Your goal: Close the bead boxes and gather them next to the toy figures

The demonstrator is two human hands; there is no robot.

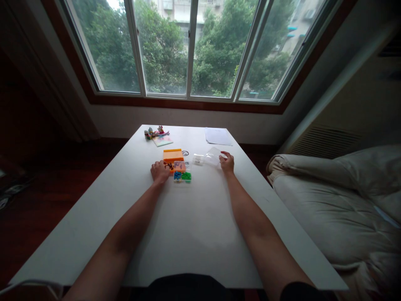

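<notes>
My left hand rests at the left edge of an orange box with an open lid; small dark pieces lie beside its fingertips, and whether it grips any is too small to tell. In front of the box sits a clear tray of blue and green pieces. A clear-lidded compartment with pinkish contents is just behind that tray. On the right, my right hand has its thumb and fingers closed on the edge of a clear plastic bag. A small clear container stands left of the bag.
Small colourful figures stand near a patterned card at the table's far left. White papers lie at the far right. The white table faces a window, and a beige sofa is to the right.
</notes>
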